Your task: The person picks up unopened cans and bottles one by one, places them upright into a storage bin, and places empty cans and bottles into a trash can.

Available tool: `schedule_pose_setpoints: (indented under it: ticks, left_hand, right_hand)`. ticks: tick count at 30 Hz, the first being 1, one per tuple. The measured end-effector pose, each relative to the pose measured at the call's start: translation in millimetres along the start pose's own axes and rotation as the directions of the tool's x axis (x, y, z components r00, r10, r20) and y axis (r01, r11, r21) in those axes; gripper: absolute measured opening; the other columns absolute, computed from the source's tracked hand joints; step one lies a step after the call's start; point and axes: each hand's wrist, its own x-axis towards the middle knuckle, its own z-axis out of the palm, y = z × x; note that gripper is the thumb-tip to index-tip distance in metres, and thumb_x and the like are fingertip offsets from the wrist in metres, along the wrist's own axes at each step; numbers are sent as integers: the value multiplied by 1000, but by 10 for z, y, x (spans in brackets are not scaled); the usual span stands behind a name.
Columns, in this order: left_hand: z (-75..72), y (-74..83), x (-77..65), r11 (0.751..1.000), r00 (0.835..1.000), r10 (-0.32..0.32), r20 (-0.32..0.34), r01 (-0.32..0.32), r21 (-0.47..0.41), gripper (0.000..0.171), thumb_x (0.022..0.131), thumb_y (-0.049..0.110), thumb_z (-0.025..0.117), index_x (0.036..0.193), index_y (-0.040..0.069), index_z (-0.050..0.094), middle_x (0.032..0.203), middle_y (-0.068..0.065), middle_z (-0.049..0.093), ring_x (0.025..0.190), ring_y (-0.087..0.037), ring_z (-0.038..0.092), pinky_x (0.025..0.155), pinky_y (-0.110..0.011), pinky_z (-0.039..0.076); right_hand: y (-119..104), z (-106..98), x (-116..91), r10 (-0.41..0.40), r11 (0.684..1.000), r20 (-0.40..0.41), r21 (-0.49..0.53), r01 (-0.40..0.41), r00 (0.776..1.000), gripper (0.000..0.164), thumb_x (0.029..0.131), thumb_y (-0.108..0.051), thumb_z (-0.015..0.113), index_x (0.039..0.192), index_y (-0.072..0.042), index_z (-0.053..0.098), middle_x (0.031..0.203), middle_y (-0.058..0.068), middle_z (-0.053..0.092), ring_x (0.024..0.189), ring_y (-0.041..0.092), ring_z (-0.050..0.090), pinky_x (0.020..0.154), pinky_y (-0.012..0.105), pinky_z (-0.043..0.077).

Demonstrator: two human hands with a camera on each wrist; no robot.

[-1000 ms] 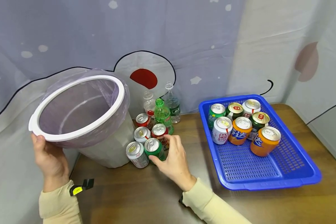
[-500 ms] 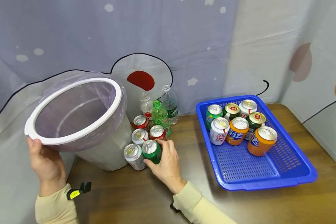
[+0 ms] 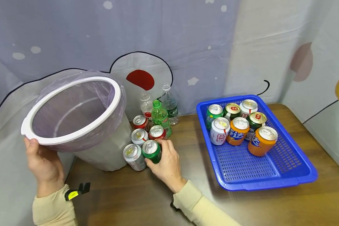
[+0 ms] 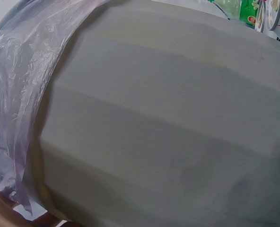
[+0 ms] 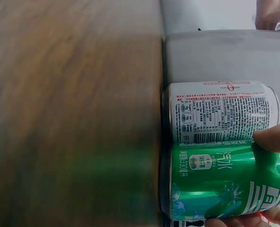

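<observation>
— Grip of the right hand (image 3: 165, 164)?
— Thumb and fingers hold the green can (image 3: 152, 151) by its sides, upright. Whether its base touches the tabletop (image 3: 132, 201), I can't tell.
— Room about that hand?
— Wood stretches along its right, up to the blue basket (image 3: 266, 183), and more lies back toward the wrist. Leftward is tight: a silver can (image 3: 135, 158) stands against or just beside the green one.
— Ahead of the fingertips?
— One red can (image 3: 157, 132) is close, a white can (image 3: 139, 136) ahead-left, another red can (image 3: 140, 121) behind them. Farther on stand a green bottle (image 3: 161, 114), a red-labelled clear bottle (image 3: 146, 108) and a green-labelled clear bottle (image 3: 170, 108).
— What blocks the left?
— That grey bin (image 3: 110, 153), past the silver can, purple bag (image 3: 120, 110) draped outside its opening. At its far-left side, the left hand (image 3: 46, 163) grips the white rim (image 3: 26, 125), thumb on the outer edge.
— And well to the right?
— Seven cans grouped in the basket's far part, two of them orange cans (image 3: 235, 131). Patterned cloth (image 3: 192, 47) borders the table's far edge.
</observation>
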Motion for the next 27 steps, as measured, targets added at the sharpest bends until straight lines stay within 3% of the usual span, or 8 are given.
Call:
schedule_pose_setpoints:
  ticks: [18, 27]
  left_hand:
    - [-10, -1, -3, 1000, 1000, -2, -3, 2, 18, 59, 82, 19, 53, 138, 3, 48, 139, -25, 43, 127, -34, 39, 106, -42, 23]
    - [-1, -5, 7, 1000, 1000, -13, -19, 13, 17, 58, 81, 18, 53, 137, 2, 48, 136, -24, 45, 125, -34, 40, 104, -41, 25]
  right_hand:
    - [53, -161, 13, 37, 999, 38, -15, -36, 999, 68, 55, -39, 84, 112, -16, 56, 105, -5, 58, 88, 19, 64, 74, 41, 52]
    - [-48, -346, -9, 35, 999, 55, -5, -35, 998, 67, 55, -39, 83, 111, -17, 55, 103, -7, 58, 85, 15, 62, 72, 38, 50]
